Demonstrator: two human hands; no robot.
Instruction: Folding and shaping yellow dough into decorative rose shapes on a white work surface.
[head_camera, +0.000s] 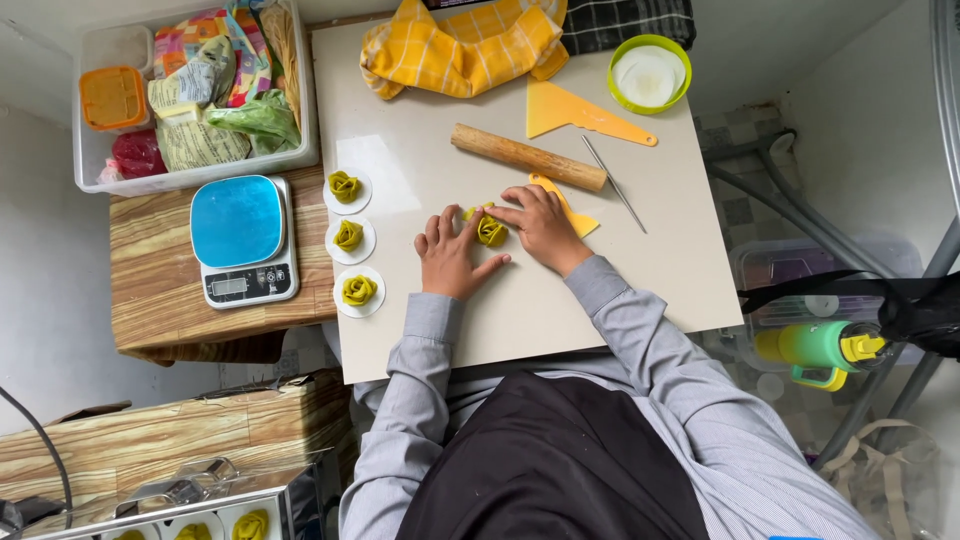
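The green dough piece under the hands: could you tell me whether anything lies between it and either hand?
Nothing visible does: the left hand and the right hand both already touch the green dough piece on the board.

Both hands (452, 255) (540, 225) low, fingers curled.

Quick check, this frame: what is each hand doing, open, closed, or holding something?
Left hand: open, fingers spread, fingertips against the green dough piece.
Right hand: curled loosely over the same piece, pressing it, no closed grip.
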